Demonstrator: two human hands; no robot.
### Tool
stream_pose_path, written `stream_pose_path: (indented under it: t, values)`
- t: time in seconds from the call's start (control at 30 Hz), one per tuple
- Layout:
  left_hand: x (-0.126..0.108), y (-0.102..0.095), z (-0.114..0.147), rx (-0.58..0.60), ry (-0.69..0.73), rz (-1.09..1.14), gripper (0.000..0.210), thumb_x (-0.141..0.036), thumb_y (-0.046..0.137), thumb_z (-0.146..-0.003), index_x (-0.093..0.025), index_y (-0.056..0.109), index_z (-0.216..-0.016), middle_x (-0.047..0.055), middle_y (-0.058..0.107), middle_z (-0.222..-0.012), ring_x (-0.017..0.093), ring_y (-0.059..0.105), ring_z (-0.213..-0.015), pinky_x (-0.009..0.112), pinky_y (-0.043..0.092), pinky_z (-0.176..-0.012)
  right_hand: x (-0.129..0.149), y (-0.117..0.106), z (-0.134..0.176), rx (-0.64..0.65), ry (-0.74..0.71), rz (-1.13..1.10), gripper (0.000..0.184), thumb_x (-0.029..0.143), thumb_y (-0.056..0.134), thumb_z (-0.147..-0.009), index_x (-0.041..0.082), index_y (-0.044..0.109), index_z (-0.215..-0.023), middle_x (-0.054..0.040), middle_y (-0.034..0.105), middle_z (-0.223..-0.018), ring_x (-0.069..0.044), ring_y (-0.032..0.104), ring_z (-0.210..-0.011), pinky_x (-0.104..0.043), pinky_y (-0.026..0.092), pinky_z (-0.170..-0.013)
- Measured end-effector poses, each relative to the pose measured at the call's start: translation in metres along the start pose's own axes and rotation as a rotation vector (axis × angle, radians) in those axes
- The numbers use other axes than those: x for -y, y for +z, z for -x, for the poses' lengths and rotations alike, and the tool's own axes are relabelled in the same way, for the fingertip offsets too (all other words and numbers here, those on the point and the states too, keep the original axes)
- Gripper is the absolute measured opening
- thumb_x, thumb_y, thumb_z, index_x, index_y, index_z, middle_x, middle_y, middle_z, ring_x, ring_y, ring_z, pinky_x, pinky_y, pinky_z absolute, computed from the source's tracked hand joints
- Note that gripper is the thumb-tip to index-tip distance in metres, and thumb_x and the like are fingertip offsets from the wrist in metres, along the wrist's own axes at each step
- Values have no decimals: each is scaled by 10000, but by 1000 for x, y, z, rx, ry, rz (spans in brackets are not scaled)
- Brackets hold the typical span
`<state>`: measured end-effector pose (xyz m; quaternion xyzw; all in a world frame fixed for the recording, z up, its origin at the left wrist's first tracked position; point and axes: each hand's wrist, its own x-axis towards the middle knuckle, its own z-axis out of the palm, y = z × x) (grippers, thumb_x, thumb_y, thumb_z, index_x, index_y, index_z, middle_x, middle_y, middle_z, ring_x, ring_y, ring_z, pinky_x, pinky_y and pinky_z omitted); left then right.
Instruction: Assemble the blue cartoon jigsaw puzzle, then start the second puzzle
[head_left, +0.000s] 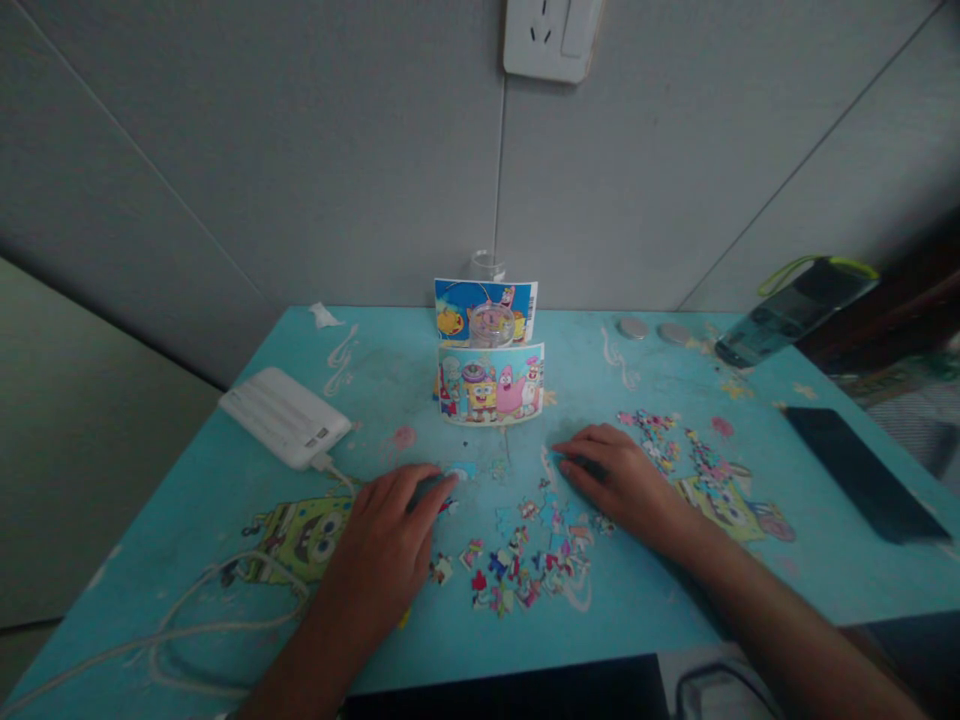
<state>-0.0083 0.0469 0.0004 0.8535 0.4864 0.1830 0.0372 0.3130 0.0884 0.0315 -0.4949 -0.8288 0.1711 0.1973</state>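
My left hand [394, 525] rests on the table with thumb and index finger closed at the edge of a light-blue jigsaw puzzle piece [463, 469]. My right hand [616, 478] lies to the right, thumb and index finger slightly apart, with nothing visible between them. A loose heap of puzzle pieces [525, 570] spreads on the tabletop between my forearms. Behind my hands stands a cartoon reference picture [491, 388], leaning against a clear round container [491, 325]. A second picture card [450, 310] is behind it.
More puzzle pieces [705, 460] lie beyond my right hand. A white power bank [285, 415] with a cable [225, 625] is at left. A dark phone [862, 475] and a tilted water bottle [795, 310] are at right. Two round discs [634, 328] sit near the wall.
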Motion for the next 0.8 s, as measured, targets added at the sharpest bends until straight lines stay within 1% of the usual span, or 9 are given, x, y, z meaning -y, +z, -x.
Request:
stream_pose_path:
  t: [0.2, 0.5, 0.67, 0.8]
  values:
    - [1, 1, 1, 23, -11, 0, 528, -23, 483, -892, -224, 577, -1372, 114, 570, -1287, 298, 544, -1165, 512, 474, -981, 3, -3, -1, 28, 19, 1, 242, 310, 616, -974, 232, 725, -1176, -79, 701, -999, -228, 644, -951, -402, 523, -878]
    - [3, 4, 2, 35, -25, 2, 522, -27, 479, -907, -241, 575, -1373, 111, 559, -1301, 294, 531, -1177, 517, 461, -1002, -1, -1, 0, -1, 36, 35, 262, 358, 661, -947, 246, 721, -1176, -85, 713, -1037, -243, 660, -964, -428, 536, -895]
    - [3, 3, 2, 44, -20, 9, 524, -18, 473, -911, -230, 561, -1382, 114, 551, -1304, 294, 521, -1174, 519, 464, -990, -1, 1, 0, 12, 30, 35, 238, 344, 668, -944, 247, 731, -1152, -83, 706, -1030, -246, 656, -961, -428, 540, -883]
    - [-2, -3, 2, 66, -18, 1, 517, -7, 458, -921, -209, 552, -1387, 120, 542, -1311, 295, 518, -1176, 525, 459, -995, 2, -2, 3, 21, 52, 34, 206, 277, 639, -961, 220, 740, -1131, -90, 696, -1045, -240, 645, -983, -421, 526, -914]
